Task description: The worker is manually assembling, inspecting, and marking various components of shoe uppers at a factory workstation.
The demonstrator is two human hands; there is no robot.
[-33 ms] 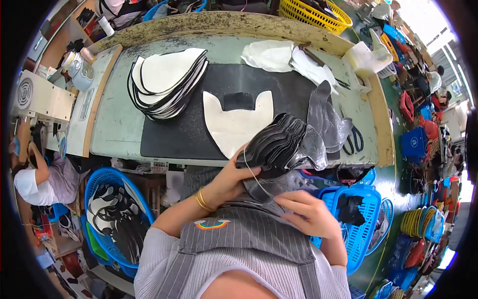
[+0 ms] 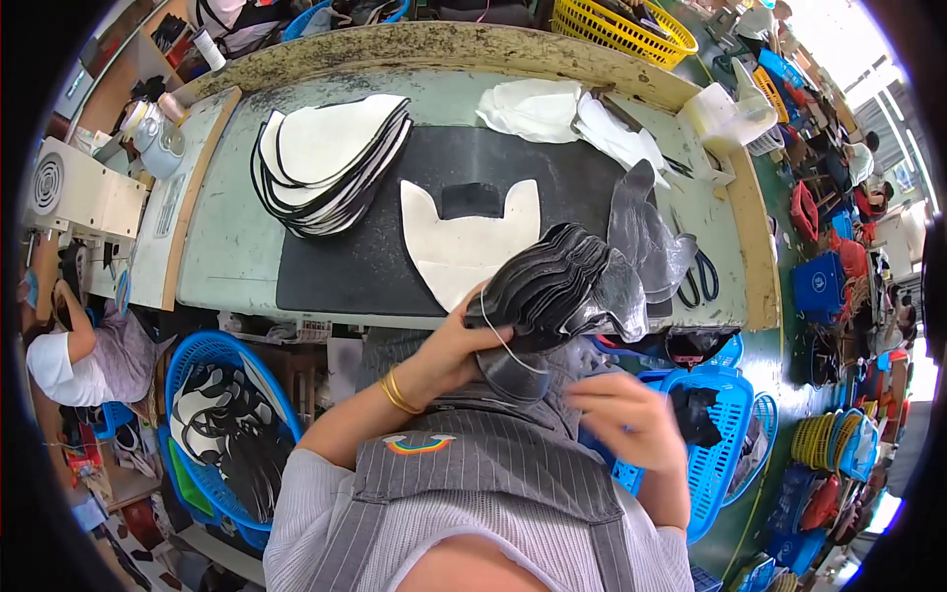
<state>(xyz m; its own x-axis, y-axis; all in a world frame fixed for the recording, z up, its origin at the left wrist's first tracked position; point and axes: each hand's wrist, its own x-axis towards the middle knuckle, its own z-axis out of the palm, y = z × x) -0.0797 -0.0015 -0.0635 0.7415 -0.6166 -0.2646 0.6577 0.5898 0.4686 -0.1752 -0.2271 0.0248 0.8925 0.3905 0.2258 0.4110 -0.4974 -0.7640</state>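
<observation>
My left hand is closed around the near end of a thick stack of black cut pieces, which look like shoe-part cutouts. A thin pale cord runs over the end of this stack beside my thumb. My right hand, smeared by motion, is to the right of the stack and apart from it; nothing shows clearly in its fingers. Just beyond the stack lies a white cut piece with two upper prongs. Loose dark shiny pieces lie to its right.
On the workbench, a black mat lies under the white piece. A pile of white black-edged pieces is at the left, scissors at the right. Blue baskets with cut pieces flank me. A person sits at the left.
My right hand has moved right, away from the cord, which was drawn out toward it and now curves close against the stack. My left hand keeps its hold, almost unmoved.
</observation>
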